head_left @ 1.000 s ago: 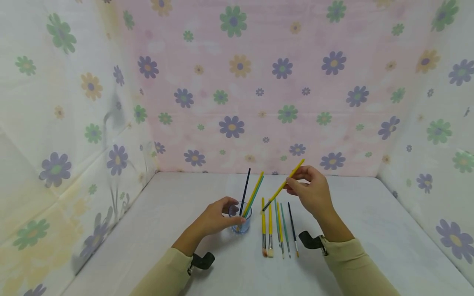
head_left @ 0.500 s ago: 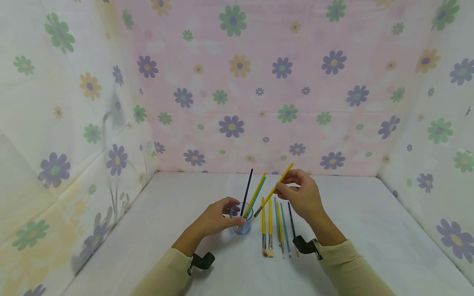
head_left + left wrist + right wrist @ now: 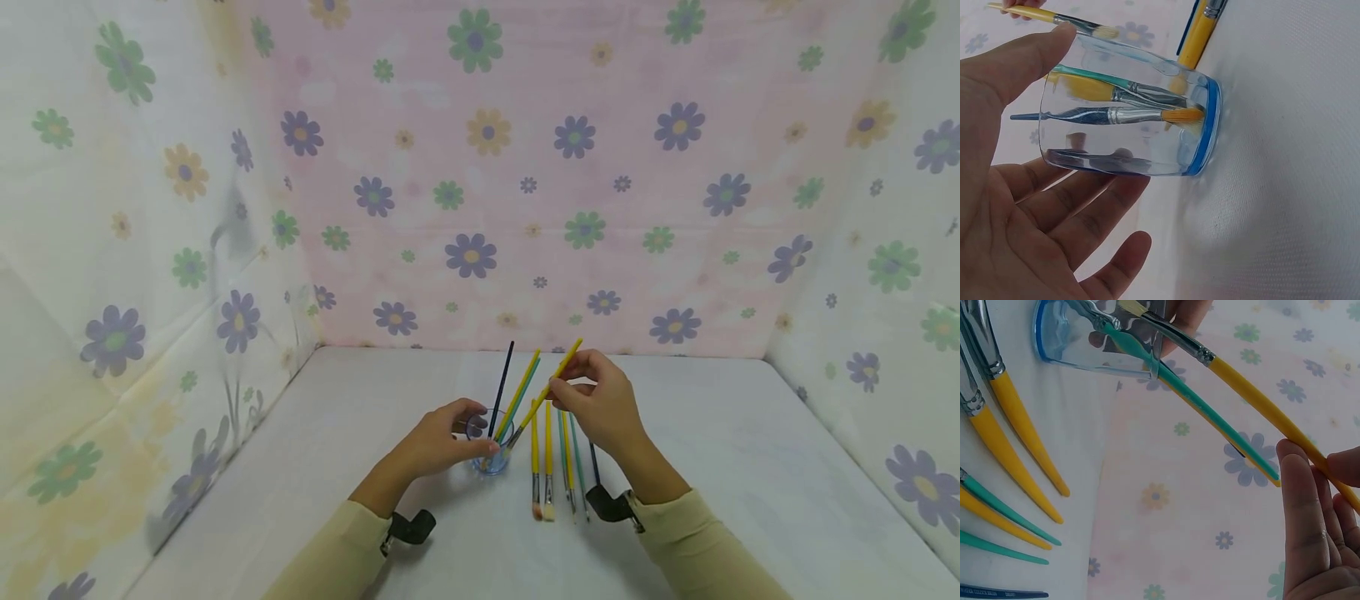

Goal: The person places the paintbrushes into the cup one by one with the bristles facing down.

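Observation:
My left hand (image 3: 442,440) grips a clear drinking glass (image 3: 1166,145) with a blue base ring, thumb on one side and fingers on the other. Leaning in the glass, bristles down, are a dark blue paintbrush (image 3: 502,379), a yellow paintbrush (image 3: 527,372) and a green paintbrush (image 3: 1200,407). Between thumb and fingertips my right hand (image 3: 602,402) pinches the handle of another yellow paintbrush (image 3: 1254,394). It is tilted, its pale bristles pointing down at the glass rim. In the right wrist view those bristles overlap the rim.
Right of the glass, several paintbrushes lie side by side on the white table (image 3: 315,492), bristles toward me. Among them are a wide yellow paintbrush (image 3: 549,446) and a green paintbrush (image 3: 578,458). Flowered cloth (image 3: 420,275) hangs behind and at both sides.
My right hand has moved left and slightly down, carrying the yellow paintbrush from above the lying brushes to the glass rim. My left hand stays on the glass.

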Available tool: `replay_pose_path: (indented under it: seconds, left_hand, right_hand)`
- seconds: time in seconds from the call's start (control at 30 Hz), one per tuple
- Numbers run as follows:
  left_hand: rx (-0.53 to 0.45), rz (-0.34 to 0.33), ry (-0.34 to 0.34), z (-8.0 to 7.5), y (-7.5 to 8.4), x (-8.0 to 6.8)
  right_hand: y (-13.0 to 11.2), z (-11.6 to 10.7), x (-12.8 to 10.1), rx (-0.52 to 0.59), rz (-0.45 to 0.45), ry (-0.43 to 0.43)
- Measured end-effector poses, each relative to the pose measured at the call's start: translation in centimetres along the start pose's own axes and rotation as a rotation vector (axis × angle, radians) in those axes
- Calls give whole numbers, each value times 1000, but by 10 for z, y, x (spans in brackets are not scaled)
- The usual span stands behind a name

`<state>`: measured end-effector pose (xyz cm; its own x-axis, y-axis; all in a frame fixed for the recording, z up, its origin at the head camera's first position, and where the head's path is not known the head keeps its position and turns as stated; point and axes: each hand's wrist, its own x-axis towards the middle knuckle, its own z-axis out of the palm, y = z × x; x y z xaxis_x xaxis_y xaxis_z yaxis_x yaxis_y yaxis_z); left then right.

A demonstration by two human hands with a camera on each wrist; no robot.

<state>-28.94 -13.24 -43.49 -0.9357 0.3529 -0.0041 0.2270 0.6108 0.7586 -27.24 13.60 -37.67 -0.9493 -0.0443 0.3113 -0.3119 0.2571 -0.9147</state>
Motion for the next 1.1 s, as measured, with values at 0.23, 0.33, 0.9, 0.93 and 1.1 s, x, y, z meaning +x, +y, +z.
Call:
replay_pose_path:
  seconds: [0.23, 0.33, 0.9, 0.93, 1.1]
  left_hand:
    - [3, -5, 3, 0, 1, 0]
    - [-1, -3, 1, 0, 0, 0]
    - [-11, -22, -5, 0, 1, 0]
    - [-12, -22, -6, 0, 2, 0]
    - [-13, -10, -5, 0, 1, 0]
  right_hand:
    - [-5, -8, -1, 65, -86, 22]
    - [-5, -10, 0, 88, -116, 45]
    - [14, 12, -1, -2, -18, -45]
    - [15, 13, -1, -4, -14, -52]
    - [18, 18, -2, -31, 8, -84]
